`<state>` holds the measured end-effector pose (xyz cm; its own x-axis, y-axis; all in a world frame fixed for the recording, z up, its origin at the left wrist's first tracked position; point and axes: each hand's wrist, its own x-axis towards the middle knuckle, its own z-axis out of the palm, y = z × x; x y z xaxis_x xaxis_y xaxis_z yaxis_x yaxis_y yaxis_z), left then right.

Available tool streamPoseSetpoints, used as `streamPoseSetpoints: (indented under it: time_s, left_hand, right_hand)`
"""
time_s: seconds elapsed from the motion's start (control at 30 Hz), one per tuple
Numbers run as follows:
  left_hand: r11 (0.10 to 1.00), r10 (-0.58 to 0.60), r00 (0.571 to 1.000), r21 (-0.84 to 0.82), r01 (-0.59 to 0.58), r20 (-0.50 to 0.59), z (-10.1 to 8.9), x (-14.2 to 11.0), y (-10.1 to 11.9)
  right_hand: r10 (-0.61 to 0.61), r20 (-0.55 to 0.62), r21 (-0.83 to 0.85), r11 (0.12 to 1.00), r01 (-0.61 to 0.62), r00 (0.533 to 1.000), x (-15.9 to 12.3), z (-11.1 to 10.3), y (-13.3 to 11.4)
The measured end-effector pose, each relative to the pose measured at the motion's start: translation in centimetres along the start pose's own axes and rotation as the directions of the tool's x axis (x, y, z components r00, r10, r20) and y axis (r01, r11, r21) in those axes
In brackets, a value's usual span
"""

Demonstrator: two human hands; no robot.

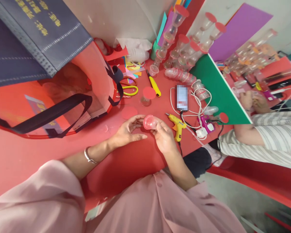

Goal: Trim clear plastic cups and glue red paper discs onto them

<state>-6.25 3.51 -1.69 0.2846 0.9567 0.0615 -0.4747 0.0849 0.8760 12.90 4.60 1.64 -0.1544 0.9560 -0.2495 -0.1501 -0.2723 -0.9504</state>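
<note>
Between my fingers and thumb, my right hand (pixel 164 137) grips a small clear plastic cup (pixel 150 122), tilted with its reddish round end toward the left. My left hand (pixel 130 131) is beside the cup with its fingers curved and apart, holding nothing. Just beyond it, a flat red disc (pixel 129 112) lies on the red table (pixel 126 155). Farther back stands another clear cup (pixel 145 101) with a red disc (pixel 149 93) on top. A yellow hot glue gun (pixel 177 125) lies to the right of my right hand.
An open red bag (pixel 99 61) fills the left side. Behind are scissors (pixel 131 91), a yellow utility knife (pixel 154 84), stacked cups (pixel 180 76) and a phone (pixel 182 97) with white cables. A green divider (pixel 218 85) stands right; past it a co-worker's striped sleeve (pixel 278 129) shows.
</note>
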Motion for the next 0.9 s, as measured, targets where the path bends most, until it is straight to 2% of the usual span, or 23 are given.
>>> streamPoseSetpoints:
  time_s: [0.1,0.17,0.33,0.43,0.7,0.9]
  left_hand:
    - [0.998,0.011,1.000,0.062,-0.009,-0.024,0.1,-0.1,-0.4]
    - [0.986,0.029,0.999,0.163,-0.022,-0.037,0.3,-0.1,-0.4]
    - [0.892,0.113,0.993,0.443,-0.093,-0.019,0.6,0.0,0.0]
    - [0.885,0.143,0.989,0.454,-0.107,-0.047,0.5,0.0,0.1]
    - [0.885,0.124,0.981,0.464,-0.041,-0.149,0.3,-0.2,-0.6]
    - [0.837,0.135,0.982,0.546,-0.040,-0.135,0.7,-0.3,-0.7]
  right_hand:
    - [-0.002,-0.003,-0.022,1.000,0.002,1.000,0.0,-0.2,-0.1]
    - [-0.005,-0.010,-0.030,1.000,0.005,1.000,-0.1,-0.1,-0.2]
    - [-0.013,-0.016,-0.014,1.000,0.012,1.000,-0.3,0.2,-0.3]
    - [-0.002,-0.062,0.021,1.000,0.003,0.998,-0.4,0.2,-0.3]
    - [0.019,-0.184,0.086,0.996,-0.003,0.983,-0.9,-0.7,-0.2]
    - [0.008,-0.207,0.046,0.999,0.002,0.978,-1.2,-0.9,-0.2]
